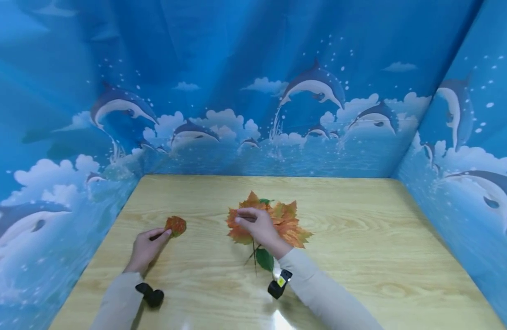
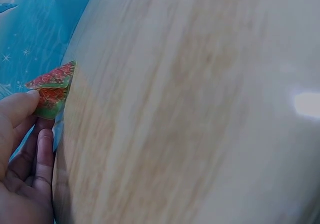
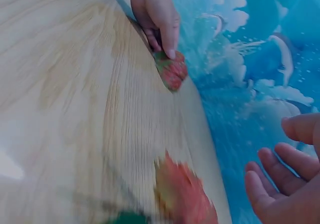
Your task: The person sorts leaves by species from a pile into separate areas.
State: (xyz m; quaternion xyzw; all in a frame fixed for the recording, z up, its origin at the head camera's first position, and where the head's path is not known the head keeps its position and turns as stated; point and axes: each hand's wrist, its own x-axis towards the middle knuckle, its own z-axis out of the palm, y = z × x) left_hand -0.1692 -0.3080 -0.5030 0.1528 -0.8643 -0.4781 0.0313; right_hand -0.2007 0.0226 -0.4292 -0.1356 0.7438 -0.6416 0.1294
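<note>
My left hand (image 1: 147, 251) is low over the left part of the table. Its thumb and fingers pinch a small, thin red piece with green edges (image 2: 54, 92), leaf-like and patterned; its exact kind is unclear. In the head view the piece (image 1: 176, 226) looks orange-red. Over the middle of the table, my right hand (image 1: 259, 228) hovers in front of a bunch of orange artificial maple leaves (image 1: 289, 224). The right wrist view shows that hand's fingers (image 3: 272, 176) loosely bent and apart, with nothing between them. Part of the bunch is hidden behind the hand.
Thin dark stems (image 1: 254, 256) and a green leaf (image 1: 264, 260) stick out from the bunch toward me. A light wood-grain table (image 1: 360, 256) lies beneath. Blue curtains with dolphins (image 1: 220, 55) enclose its back and sides. Each wrist carries a small black camera (image 1: 154, 297).
</note>
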